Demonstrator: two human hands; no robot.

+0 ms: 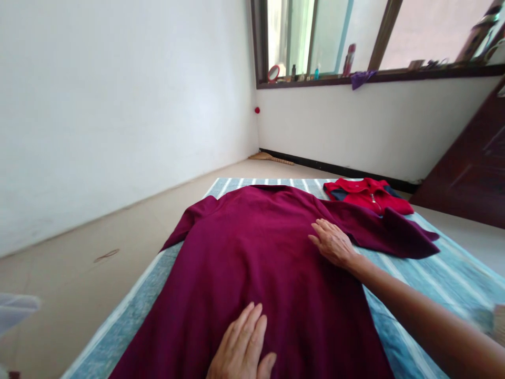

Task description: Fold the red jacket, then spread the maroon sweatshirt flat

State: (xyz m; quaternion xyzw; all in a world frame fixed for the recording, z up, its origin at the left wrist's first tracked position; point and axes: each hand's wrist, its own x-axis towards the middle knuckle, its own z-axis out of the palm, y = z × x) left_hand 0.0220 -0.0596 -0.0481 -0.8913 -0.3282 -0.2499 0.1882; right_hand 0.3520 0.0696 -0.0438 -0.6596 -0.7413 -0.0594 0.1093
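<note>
A long-sleeved purple-maroon garment (252,247) lies spread out on a blue-and-white striped cover (398,268), its collar end away from me. One sleeve reaches out to the right, and the other hangs toward the left edge. My left hand (244,345) rests flat on the lower middle of the cloth, fingers stretched out. Farther up, near the base of the right sleeve, my right hand (333,243) lies palm down on the fabric with its fingers extended. Neither hand grips anything. The garment's lower end runs out of view.
A folded red and dark-blue zip jacket (369,195) sits at the far right corner of the cover. Beyond are white walls, a broom (270,157) on the floor, and a window sill (335,79) with bottles and a purple cloth (361,79). A dark red wooden panel (467,168) stands right.
</note>
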